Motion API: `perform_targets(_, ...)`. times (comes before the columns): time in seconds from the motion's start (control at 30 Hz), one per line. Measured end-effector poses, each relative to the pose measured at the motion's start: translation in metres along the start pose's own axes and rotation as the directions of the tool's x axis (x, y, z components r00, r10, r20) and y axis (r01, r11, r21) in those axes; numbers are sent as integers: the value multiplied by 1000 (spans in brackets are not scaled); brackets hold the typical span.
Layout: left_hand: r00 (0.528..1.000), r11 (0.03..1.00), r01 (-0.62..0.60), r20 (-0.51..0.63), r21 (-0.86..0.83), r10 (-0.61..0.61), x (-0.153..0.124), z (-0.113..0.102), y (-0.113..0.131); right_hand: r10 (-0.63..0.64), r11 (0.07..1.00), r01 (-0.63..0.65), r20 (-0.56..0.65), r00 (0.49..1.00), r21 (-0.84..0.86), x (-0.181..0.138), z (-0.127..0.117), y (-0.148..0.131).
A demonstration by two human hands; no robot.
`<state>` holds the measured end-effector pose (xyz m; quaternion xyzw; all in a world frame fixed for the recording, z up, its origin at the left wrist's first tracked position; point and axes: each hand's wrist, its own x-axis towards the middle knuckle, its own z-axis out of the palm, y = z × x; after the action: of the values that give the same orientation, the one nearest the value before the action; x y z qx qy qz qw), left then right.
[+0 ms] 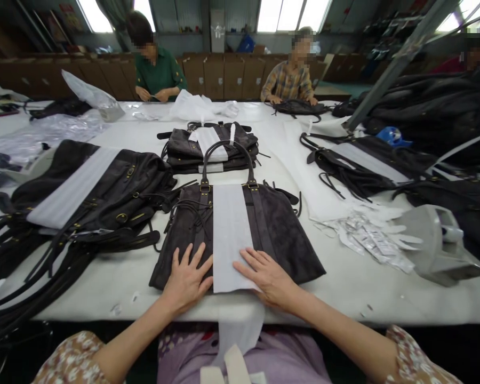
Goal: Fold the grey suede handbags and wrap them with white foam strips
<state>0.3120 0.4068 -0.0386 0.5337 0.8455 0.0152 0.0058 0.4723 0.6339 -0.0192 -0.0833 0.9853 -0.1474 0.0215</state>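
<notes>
A dark handbag (292, 240) lies flat in front of me, its looped handles (229, 146) pointing away. A white foam strip (230, 229) runs down its middle and hangs over its lower edge toward my lap. My left hand (188, 277) rests on the bag's lower left, fingers spread, just beside the strip. Fingers stretched out, my right hand (268, 274) lies partly on the strip's right edge and partly on the bag. Neither hand grips anything. Thin dark straps (190, 205) lie across the bag's upper left.
To the left is a pile of dark bags (116, 186) with a white strip. Another stack (176, 146) sits behind my bag. At right are more bags (360, 160), white tags (368, 234) and a grey tape dispenser (436, 240). Two people work across the table (288, 304).
</notes>
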Motion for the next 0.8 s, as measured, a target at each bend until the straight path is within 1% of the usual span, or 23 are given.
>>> perform_targets(0.1, 1000, 1000, 5, -9, -11, -5, 0, 5, 2, 3, 993, -5, -18, 1000, -119, -5, 10, -10)
perform_targets(0.17, 1000, 999, 12, -9, -32, -12, 0, 6, 1, -9, 987, 3, -34, 999, -161, -6, 17, -13)
perform_targets(0.23, 999, 997, 43, -25, -71, -45, 0, 3, 0, -19, 983, 11, -46, 999, -182, -7, 20, -13)
perform_targets(0.3, 992, 990, 89, -81, -112, -98, 1, -2, 2, -29, 981, 18, -51, 998, -192, -8, 22, -12)
perform_targets(0.33, 988, 989, 88, -118, -118, -102, 1, -5, 4, -32, 980, 21, -54, 998, -196, -9, 22, -11)
perform_targets(0.37, 986, 993, 54, -149, -108, -69, 2, -8, 8, -35, 980, 23, -58, 998, -199, -10, 22, -11)
perform_targets(0.4, 986, 997, -16, -165, -81, 3, 3, -10, 13, -38, 979, 24, -62, 997, -203, -10, 23, -10)
perform_targets(0.47, 970, 978, -207, -128, -8, 205, 4, -10, 23, -44, 977, 28, -67, 997, -211, -11, 25, -9)
perform_targets(0.5, 956, 959, -281, -85, 20, 282, 4, -7, 28, -47, 976, 32, -66, 997, -214, -11, 26, -8)
perform_targets(0.53, 945, 945, -324, -40, 39, 326, 5, -4, 32, -49, 976, 34, -62, 997, -214, -11, 27, -8)
perform_targets(0.57, 941, 940, -338, -4, 52, 339, 5, 0, 35, -50, 977, 37, -57, 997, -209, -10, 28, -9)
perform_targets(0.67, 949, 946, -314, 61, 85, 309, 6, 9, 40, -23, 986, 14, -56, 998, -166, -13, 25, -15)
perform_targets(0.73, 950, 947, -307, 85, 90, 300, 7, 10, 41, 0, 992, -9, -69, 998, -126, -23, 19, -21)
perform_targets(0.8, 949, 949, -305, 114, 79, 295, 9, 10, 41, -23, 995, 17, -68, 997, -97, -42, 12, -26)
